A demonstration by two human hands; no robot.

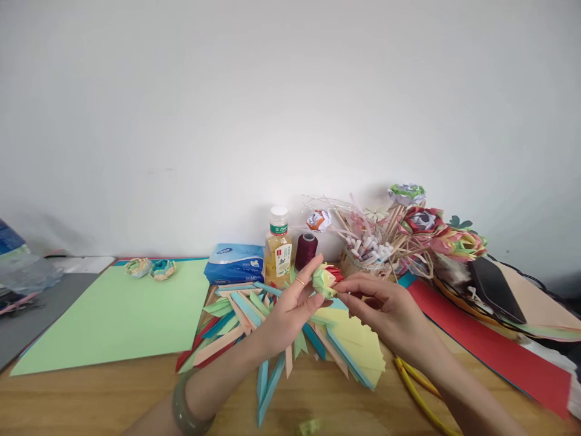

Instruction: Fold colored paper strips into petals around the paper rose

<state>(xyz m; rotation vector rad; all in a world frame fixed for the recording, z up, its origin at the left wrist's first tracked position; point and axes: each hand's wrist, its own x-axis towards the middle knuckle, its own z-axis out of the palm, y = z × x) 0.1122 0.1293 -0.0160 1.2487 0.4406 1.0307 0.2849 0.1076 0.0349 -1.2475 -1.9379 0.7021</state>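
While both bare hands meet above the middle of the tabletop, a small folded-paper flower in pale green, cream and red is held between them, raised over the heap of papers. The left hand — a thin gold ring on one finger, a grey-green bangle at the wrist — has its grip closed around the flower's left side, thumb below and fingers above. The right hand has its grip pinched, thumb and forefinger at the flower's right edge beside the red petals. Beneath lie folded paper strips in blue, green, peach and red, with a fan of pale yellow paper to the right. Behind the strips stand a blue plastic tissue packet, a clear bottle of yellow liquid with a white cap and a dark maroon thread spool. On the left, two small round paper flowers rest on a large light green sheet; on the right, larger multicoloured paper flowers rise above a long red sheet.
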